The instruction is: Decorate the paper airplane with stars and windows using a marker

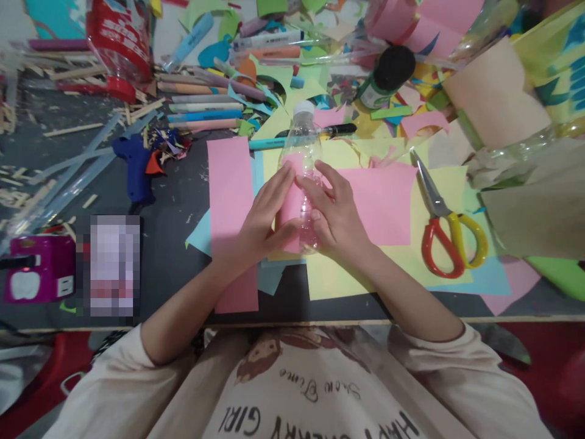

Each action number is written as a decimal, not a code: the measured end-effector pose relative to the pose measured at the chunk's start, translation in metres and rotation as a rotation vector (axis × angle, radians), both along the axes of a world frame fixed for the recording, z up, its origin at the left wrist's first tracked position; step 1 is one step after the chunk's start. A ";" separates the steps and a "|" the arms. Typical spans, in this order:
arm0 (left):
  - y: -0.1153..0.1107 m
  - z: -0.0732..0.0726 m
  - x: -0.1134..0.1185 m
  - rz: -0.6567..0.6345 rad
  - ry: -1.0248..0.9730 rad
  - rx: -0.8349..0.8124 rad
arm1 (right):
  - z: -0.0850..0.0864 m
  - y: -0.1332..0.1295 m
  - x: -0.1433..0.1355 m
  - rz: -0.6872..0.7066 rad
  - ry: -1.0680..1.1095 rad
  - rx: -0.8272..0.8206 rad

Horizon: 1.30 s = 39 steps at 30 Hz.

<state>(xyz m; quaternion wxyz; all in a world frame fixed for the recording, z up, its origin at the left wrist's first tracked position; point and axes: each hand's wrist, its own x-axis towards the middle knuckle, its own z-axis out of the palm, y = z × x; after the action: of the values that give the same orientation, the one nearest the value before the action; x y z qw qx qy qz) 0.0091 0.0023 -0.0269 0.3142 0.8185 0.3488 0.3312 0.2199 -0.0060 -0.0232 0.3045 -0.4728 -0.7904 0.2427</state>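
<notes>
A clear plastic bottle [305,131] with a white cap lies in front of me, its cap pointing away. Pink paper [290,204] covers part of its left side. My left hand [264,214] is closed around that side, fingers and thumb pressing the paper against the bottle. From the right, my right hand [337,214] grips the bottle with bent fingers, the thumb near its lower part. Under and beside the bottle are a pink strip [232,201], a pink sheet [386,204] and yellow paper [338,277]. The bottle's underside is hidden.
Scissors [441,207] with red and yellow handles lie to the right. A blue glue gun [137,167], a blurred-out rectangular object [114,265] and a purple box [41,268] are on the left. Markers [205,116], a dark-capped bottle [388,76] and paper scraps crowd the back.
</notes>
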 end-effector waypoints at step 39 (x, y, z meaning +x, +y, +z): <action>-0.013 -0.001 0.001 0.022 -0.054 0.025 | -0.013 0.003 0.003 -0.039 0.045 0.148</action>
<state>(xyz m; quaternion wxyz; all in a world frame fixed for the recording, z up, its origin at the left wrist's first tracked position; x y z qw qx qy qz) 0.0096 -0.0110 -0.0279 0.3096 0.8093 0.3450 0.3610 0.2225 -0.0026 -0.0363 0.3610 -0.4588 -0.7898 0.1881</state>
